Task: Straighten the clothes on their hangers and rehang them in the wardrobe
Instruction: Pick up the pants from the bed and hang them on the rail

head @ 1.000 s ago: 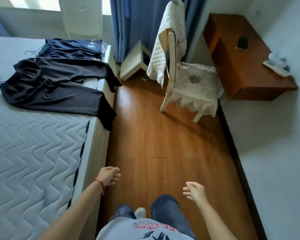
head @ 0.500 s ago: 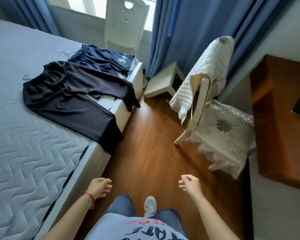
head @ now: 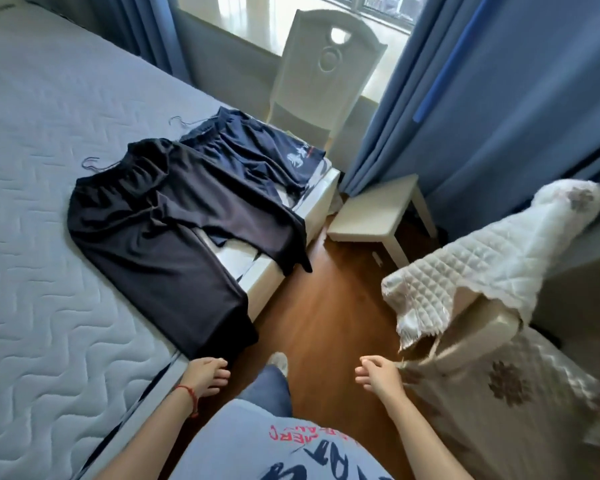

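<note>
Black trousers (head: 160, 233) lengthwise across mattress (head: 32, 202), legs floorward.

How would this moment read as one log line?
hands: left, right empty | black trousers, navy shorts on grey mattress, untouched

There are two dark garments (head: 174, 216) on the bed (head: 42, 237), two chairs (head: 323, 74), one stool (head: 378, 209) and two hands (head: 207, 375).

Grey printed T-shirt (head: 278, 441), blue jeans (head: 269, 389), red wrist cord (head: 187, 393), pale shoe (head: 279, 362).
</note>
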